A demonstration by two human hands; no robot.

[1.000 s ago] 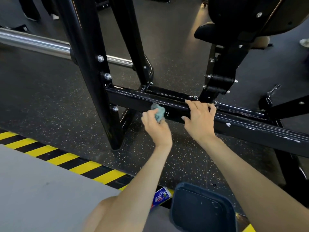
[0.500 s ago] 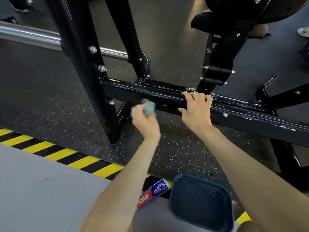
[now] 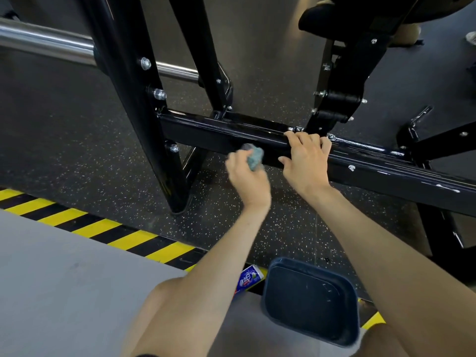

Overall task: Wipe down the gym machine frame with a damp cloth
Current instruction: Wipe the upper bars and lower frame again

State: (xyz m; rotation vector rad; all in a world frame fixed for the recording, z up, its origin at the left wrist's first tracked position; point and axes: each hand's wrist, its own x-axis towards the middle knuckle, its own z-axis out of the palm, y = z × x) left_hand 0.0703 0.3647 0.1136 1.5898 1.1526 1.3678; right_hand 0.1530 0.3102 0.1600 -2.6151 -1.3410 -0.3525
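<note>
A glossy black horizontal beam [image 3: 206, 130] of the gym machine frame runs from centre left down to the right edge. My left hand [image 3: 247, 176] is closed around a small bunched teal cloth [image 3: 255, 157] and presses it against the beam's front face. The hand and cloth are slightly blurred. My right hand [image 3: 306, 161] rests on the beam just to the right, fingers over its top edge and thumb on the front face. A slanted black upright [image 3: 134, 99] with silver bolts joins the beam at its left end.
A chrome bar [image 3: 46, 45] crosses the upper left. A dark blue plastic basin [image 3: 309, 300] stands on the floor near my legs, with a blue and red tube [image 3: 248, 279] beside it. Yellow and black hazard stripes [image 3: 103, 228] edge the grey floor. A black seat pad [image 3: 329, 19] sits upper right.
My left hand slid the cloth left along the beam, then back right toward my right hand. My right hand has stayed on the beam. The view shifted slightly.
</note>
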